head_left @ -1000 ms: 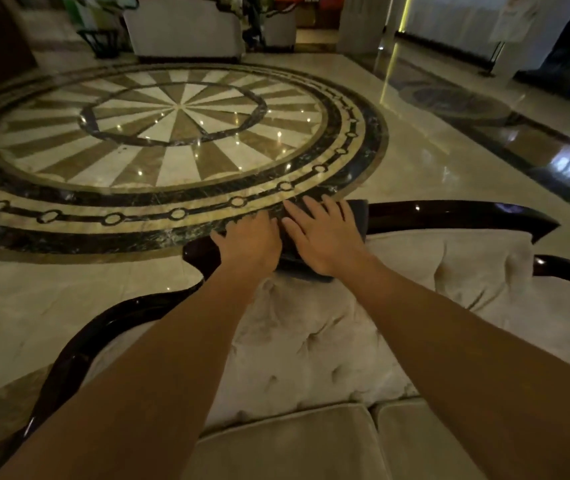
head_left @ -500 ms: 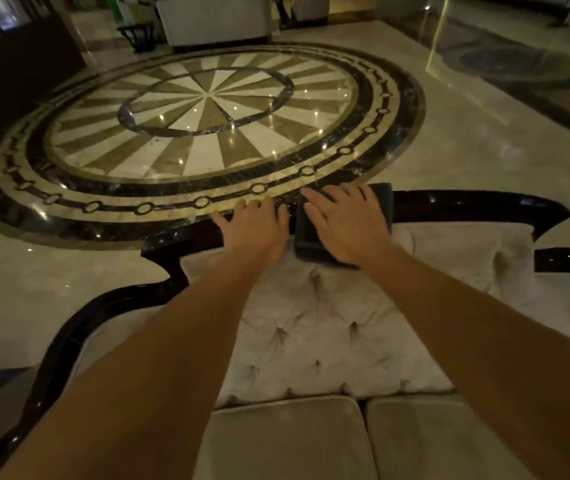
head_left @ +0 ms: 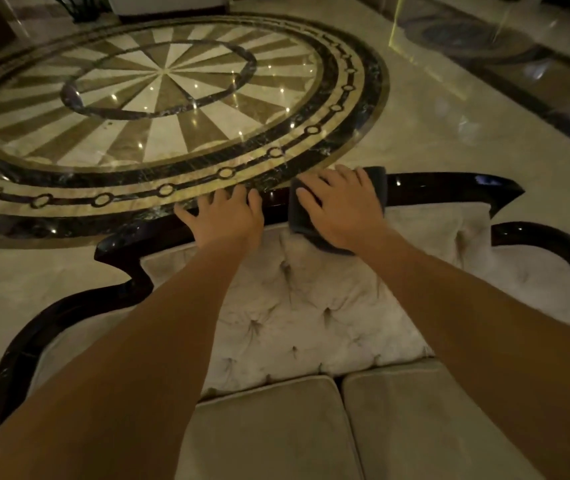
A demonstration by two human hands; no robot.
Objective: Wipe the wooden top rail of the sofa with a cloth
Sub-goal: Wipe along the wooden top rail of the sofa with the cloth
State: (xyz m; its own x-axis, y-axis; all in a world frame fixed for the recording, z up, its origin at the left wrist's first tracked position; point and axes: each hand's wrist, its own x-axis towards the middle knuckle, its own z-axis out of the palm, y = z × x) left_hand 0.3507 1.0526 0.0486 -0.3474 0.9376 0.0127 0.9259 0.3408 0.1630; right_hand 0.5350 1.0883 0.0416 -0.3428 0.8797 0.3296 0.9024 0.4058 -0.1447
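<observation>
A dark glossy wooden top rail runs across the crest of a pale tufted sofa back. A folded dark grey cloth lies over the rail and hangs a little onto the upholstery. My right hand presses flat on the cloth, fingers spread, pointing left and away. My left hand rests just left of the cloth with its fingers spread over the bare rail, holding nothing. The rail under both hands is hidden.
Two beige seat cushions lie below my arms. The rail curves down at both ends. Beyond the sofa a polished marble floor shows a round star medallion. Dark furniture stands at the far top left.
My right hand has slid the cloth to the right along the rail, and a gap has opened between it and my left hand. The view has tilted down and closer.
</observation>
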